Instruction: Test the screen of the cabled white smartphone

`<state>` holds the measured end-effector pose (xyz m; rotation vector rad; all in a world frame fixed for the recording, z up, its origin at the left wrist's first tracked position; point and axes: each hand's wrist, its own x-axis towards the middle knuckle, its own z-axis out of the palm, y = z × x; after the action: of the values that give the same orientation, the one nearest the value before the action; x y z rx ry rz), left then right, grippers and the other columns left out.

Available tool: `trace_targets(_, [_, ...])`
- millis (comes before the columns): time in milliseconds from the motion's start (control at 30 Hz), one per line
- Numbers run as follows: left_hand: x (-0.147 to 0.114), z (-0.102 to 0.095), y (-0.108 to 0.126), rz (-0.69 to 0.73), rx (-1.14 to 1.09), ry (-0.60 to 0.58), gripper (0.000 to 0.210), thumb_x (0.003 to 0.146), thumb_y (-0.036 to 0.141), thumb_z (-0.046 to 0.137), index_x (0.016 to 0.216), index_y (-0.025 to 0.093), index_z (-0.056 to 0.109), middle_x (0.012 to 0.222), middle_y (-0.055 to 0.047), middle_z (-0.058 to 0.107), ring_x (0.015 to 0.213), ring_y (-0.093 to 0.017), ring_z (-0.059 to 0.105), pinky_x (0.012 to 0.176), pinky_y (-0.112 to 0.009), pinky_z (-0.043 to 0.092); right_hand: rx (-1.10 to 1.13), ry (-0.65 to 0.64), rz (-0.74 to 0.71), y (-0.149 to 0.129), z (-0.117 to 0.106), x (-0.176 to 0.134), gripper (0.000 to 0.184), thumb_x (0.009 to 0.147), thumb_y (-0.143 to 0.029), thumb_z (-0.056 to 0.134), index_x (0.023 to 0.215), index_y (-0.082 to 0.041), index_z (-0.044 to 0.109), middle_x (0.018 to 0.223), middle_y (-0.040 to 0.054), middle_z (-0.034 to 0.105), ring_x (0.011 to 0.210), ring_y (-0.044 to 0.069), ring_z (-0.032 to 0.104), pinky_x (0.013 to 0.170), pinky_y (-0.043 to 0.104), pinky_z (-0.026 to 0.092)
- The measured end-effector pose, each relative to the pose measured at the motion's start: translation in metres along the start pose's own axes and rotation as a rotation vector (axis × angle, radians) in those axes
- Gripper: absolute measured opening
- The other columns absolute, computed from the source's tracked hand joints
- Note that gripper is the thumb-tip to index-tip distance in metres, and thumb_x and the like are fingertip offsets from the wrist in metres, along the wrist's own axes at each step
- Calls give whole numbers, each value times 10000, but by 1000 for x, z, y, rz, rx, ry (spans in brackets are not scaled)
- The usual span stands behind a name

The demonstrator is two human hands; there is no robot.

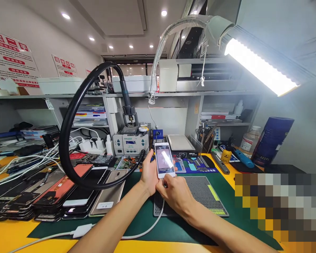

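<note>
Phone [164,160], white-edged, propped up in the left hand [149,171], screen facing my view, lamp glare across it. From my remote seat I read the left hand as grasping it: palm along the near side, fingers wrapped behind, some tips showing past the far edge. Right hand [177,192] curled in at the phone's bottom edge, thumb and forefinger drawn together. A white cable [144,232] emerges just below those fingers; they seem to pinch its end, though I can't see the plug.

Handling, my judgement: light, stiff, slick on glass and back, the screen fragile. I'd take hold by the long side edges, never pressing the glass, and support the bottom against any push or tug at the cable.

Around: grey pad [208,196] beneath the right hand, on a green mat [137,211] over the table [5,232]; stacked phones [65,179] left of the left hand.
</note>
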<state>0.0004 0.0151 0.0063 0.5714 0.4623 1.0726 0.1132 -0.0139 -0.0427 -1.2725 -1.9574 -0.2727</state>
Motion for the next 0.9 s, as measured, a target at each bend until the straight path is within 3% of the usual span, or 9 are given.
trace_targets(267, [-2,4,1,9,-9,10,655,953,640,355,1215,103,623,953,-161,703,800,-290,701,743,-413,557,-26,-9,-13,1,0,-1,237,784,-193,540,554,-162,584,453,40,581,381,86,374,505,296,141])
trace_targets(900, [-2,5,0,19,-40,-1,572,961,581,400,1187,111,635,947,-158,711,783,-284,709,738,-416,565,-8,2,-37,1,-3,0,218,781,-174,570,564,-163,593,469,26,602,389,97,475,510,283,170])
